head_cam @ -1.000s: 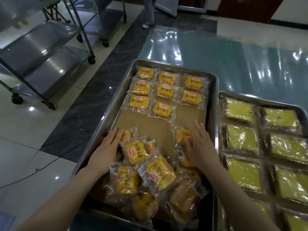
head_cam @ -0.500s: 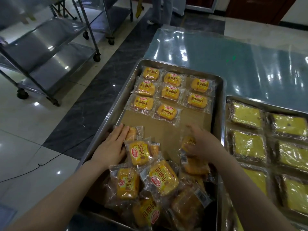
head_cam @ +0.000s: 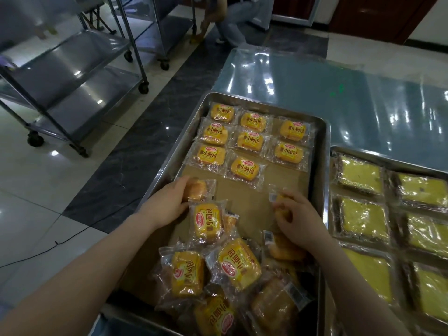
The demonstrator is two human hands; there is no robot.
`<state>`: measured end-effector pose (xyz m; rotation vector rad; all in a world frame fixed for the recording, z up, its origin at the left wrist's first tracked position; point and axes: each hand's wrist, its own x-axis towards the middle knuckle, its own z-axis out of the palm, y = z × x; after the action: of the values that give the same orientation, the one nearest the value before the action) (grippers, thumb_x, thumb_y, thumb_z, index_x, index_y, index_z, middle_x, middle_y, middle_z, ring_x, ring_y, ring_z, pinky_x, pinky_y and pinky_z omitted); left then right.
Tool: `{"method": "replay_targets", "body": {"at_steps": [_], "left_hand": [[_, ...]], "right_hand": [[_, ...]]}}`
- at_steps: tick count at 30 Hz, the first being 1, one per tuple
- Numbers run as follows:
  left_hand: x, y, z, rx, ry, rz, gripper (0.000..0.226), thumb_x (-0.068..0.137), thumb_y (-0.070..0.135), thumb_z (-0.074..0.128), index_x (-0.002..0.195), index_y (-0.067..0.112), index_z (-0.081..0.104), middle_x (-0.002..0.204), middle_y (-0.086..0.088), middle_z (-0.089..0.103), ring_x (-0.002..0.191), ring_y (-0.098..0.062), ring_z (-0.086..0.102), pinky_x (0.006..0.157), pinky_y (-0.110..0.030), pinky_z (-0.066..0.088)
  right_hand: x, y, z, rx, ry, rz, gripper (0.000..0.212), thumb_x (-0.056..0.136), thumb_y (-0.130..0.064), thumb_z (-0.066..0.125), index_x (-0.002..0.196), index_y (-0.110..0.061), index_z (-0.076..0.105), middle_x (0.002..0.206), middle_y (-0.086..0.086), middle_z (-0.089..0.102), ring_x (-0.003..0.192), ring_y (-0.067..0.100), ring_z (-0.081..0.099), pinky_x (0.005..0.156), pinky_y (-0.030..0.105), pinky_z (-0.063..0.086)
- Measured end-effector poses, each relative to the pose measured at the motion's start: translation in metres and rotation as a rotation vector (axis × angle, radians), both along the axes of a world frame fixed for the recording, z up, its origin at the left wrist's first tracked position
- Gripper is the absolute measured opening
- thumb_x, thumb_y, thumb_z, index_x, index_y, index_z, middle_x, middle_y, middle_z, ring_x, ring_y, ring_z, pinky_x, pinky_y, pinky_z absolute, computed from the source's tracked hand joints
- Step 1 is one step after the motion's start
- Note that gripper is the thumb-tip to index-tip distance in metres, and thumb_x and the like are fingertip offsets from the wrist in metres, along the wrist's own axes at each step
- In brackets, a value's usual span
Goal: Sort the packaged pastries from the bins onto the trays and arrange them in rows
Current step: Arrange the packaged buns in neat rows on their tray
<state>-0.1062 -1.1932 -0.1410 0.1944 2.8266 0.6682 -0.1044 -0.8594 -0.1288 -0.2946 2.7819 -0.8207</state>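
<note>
Step in hand: filling row three on the tray [head_cam: 178,154] (eight laid packs [head_cam: 249,141] sit at 12 o'clock). Right hand [head_cam: 299,215] pinches a bun pack [head_cam: 278,198], at 6 o'clock of the row's open slot; left hand [head_cam: 167,204] curls over a second pack [head_cam: 197,190] at 9 o'clock. Loose pile [head_cam: 232,267] at 6 o'clock. Next, likely: label up, set square.

Near tray [head_cam: 324,178]: dull brushed metal, as I read it, lined with matt brown paper [head_cam: 242,204]. Pastry packs [head_cam: 244,169]: clear, crinkled, glossy plastic film. Table [head_cam: 315,88], far right: smooth, glaring sheet. Trolley [head_cam: 72,73], far left: polished steel. Floor [head_cam: 36,180]: glossy tile.
</note>
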Motion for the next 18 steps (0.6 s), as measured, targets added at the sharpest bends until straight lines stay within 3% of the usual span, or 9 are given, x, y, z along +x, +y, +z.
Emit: {"method": "replay_targets", "body": {"at_steps": [2,6,9,11,14,18], "left_hand": [[-0.004,0.000,0.007,-0.034,0.069,0.043,0.040,0.090,0.028,0.058,0.125,0.023,0.039,0.107,0.002,0.063,0.085,-0.006,0.057,0.078,-0.027,0.048],[-0.013,-0.004,0.018,0.160,0.216,0.188,0.018,0.093,0.026,0.054,0.110,0.021,0.056,0.097,0.008,0.057,0.083,-0.003,0.055,0.069,-0.021,0.044],[-0.020,-0.005,0.024,0.268,0.219,0.285,0.012,0.096,0.023,0.047,0.105,0.026,0.054,0.089,0.017,0.053,0.080,0.003,0.053,0.062,-0.013,0.037],[-0.022,-0.006,0.025,0.284,0.202,0.322,0.013,0.099,0.020,0.043,0.106,0.030,0.049,0.086,0.020,0.053,0.076,0.004,0.054,0.056,-0.011,0.038],[-0.025,-0.007,0.025,0.267,0.175,0.360,0.012,0.099,0.022,0.041,0.105,0.031,0.047,0.082,0.016,0.056,0.070,0.001,0.058,0.047,-0.009,0.040],[-0.033,-0.006,0.030,0.216,0.148,0.337,0.008,0.099,0.025,0.043,0.101,0.029,0.049,0.079,0.013,0.057,0.066,-0.001,0.057,0.048,-0.012,0.039]], "right_hand": [[0.000,0.003,-0.002,0.030,-0.056,0.011,0.033,0.085,-0.019,0.061,0.115,-0.031,0.063,0.146,-0.011,0.035,0.135,0.014,0.032,0.109,0.032,0.031],[-0.003,-0.001,0.000,0.114,-0.080,-0.033,0.043,0.089,-0.025,0.058,0.132,-0.028,0.054,0.153,-0.006,0.027,0.141,0.019,0.021,0.112,0.035,0.024],[-0.002,-0.010,-0.002,0.323,-0.004,-0.094,0.047,0.092,-0.038,0.048,0.139,-0.029,0.047,0.153,0.001,0.027,0.139,0.028,0.021,0.108,0.043,0.031],[-0.005,-0.016,-0.003,0.391,0.070,-0.173,0.044,0.092,-0.043,0.046,0.133,-0.028,0.053,0.146,0.004,0.036,0.131,0.030,0.031,0.101,0.043,0.038],[-0.016,-0.024,-0.007,0.477,0.092,-0.247,0.048,0.092,-0.052,0.042,0.128,-0.024,0.055,0.141,0.007,0.037,0.124,0.029,0.033,0.098,0.042,0.036],[-0.035,-0.026,-0.016,0.450,0.030,-0.275,0.057,0.096,-0.052,0.031,0.140,-0.016,0.040,0.159,0.002,0.007,0.143,0.028,0.003,0.109,0.051,0.020]]}}
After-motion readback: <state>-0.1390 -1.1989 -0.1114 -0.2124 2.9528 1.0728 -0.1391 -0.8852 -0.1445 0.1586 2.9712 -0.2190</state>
